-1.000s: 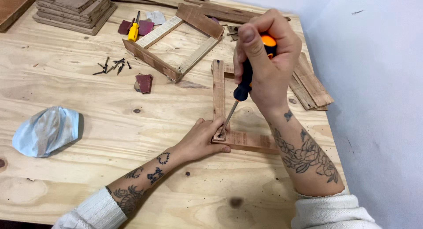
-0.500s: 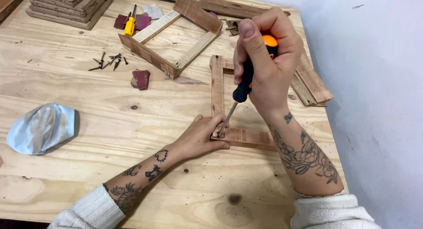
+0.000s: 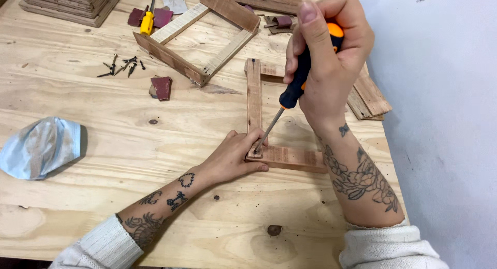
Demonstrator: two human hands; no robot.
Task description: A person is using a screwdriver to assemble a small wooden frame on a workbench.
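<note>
Nearest me, my left hand (image 3: 235,158) presses flat on the corner of the wooden frame (image 3: 282,156), fingers pinching at the joint. My right hand (image 3: 331,62) is clenched around the black-and-orange screwdriver (image 3: 295,88), tip down at that corner (screw itself too small to tell). Left: crumpled blue cloth (image 3: 41,147). Farther: loose screws (image 3: 121,67), a second frame (image 3: 199,39), stacked slats (image 3: 72,2).
</note>
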